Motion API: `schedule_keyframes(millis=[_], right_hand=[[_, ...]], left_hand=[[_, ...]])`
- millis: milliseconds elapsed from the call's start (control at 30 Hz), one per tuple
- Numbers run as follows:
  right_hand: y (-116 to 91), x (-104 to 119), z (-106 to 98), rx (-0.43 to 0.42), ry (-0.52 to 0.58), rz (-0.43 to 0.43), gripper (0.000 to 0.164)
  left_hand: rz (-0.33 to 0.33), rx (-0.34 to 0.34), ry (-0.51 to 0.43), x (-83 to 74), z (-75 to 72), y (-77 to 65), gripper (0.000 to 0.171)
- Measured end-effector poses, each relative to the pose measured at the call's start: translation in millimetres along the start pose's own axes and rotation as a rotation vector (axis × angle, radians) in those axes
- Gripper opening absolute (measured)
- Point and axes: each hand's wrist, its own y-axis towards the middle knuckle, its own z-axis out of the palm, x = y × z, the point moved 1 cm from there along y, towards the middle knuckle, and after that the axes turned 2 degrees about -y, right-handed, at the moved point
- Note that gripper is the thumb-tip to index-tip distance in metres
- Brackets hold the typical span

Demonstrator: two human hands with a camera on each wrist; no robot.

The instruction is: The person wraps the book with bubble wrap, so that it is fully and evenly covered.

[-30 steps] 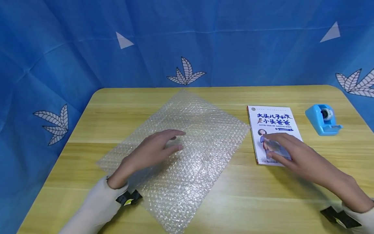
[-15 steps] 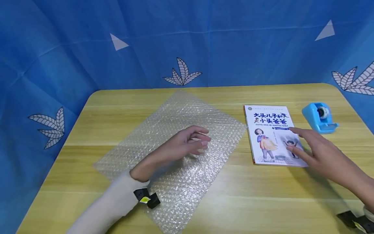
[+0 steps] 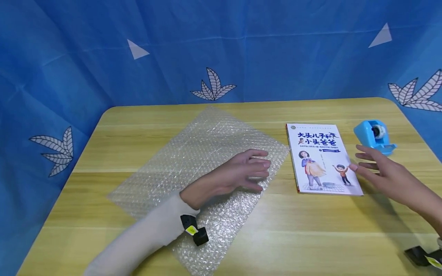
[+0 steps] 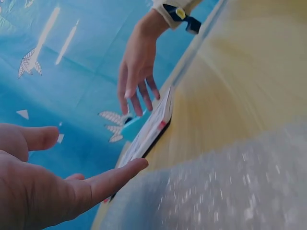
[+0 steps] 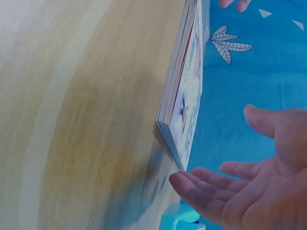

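A white picture book (image 3: pixel 322 161) with a printed cover lies flat on the right half of the table. Just off its right edge hovers my right hand (image 3: pixel 388 172), fingers loosely bent and holding nothing; in the right wrist view that hand (image 5: pixel 259 182) has its fingertips close to the book's corner (image 5: pixel 177 129). Over the sheet of bubble wrap (image 3: pixel 193 153) my left hand (image 3: pixel 238 172) is held with relaxed fingers spread toward the book, nothing in it. From the left wrist, the left hand's fingers (image 4: pixel 115 182) appear near the book's (image 4: pixel 153 120) left side.
A blue tape dispenser (image 3: pixel 374 136) stands behind the right hand, right of the book. The wooden table (image 3: pixel 276 245) ends at the back against a blue curtain (image 3: pixel 290 57) with leaf prints. The bubble wrap's right corner reaches close to the book.
My left hand has moved right across the bubble wrap toward the book. My right hand has shifted from above the cover to beside the book's right edge. The book stays in place.
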Motion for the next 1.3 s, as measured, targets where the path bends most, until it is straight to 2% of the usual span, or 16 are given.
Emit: schedule_keyframes(millis=[167,300,467,667,767,1033,1300], right_hand=[[0.1,-3.7,-3.1,0.042,0.082,0.037,0.081],[0.3,-6.5,-4.8,0.067,0.153,0.053,0.081],[0.6,-9.6,-5.4,0.104,0.192,0.075,0.079],[2.0,-9.8,-3.2,0.131,0.296,0.079,0.079],[2.2,-11.1,-1.7,0.139,0.329,0.099,0.080],[3.4,-13.5,1.8,0.156,0.340,0.121,0.078],[4.9,-12.4,4.0,0.168,0.344,0.105,0.077]], left_hand=[[-0.055,-0.033,-0.057,0.1,18.5,13.0,0.059],[-0.069,-0.031,-0.098,3.1,30.2,22.9,0.060],[-0.093,-0.049,-0.095,7.0,40.3,35.0,0.060],[-0.130,-0.103,-0.099,10.3,45.7,47.0,0.057],[-0.137,-0.103,-0.119,9.9,47.8,48.1,0.056],[-0.146,-0.099,-0.141,9.8,53.7,52.0,0.055],[-0.143,-0.140,-0.176,9.8,56.0,56.5,0.049]])
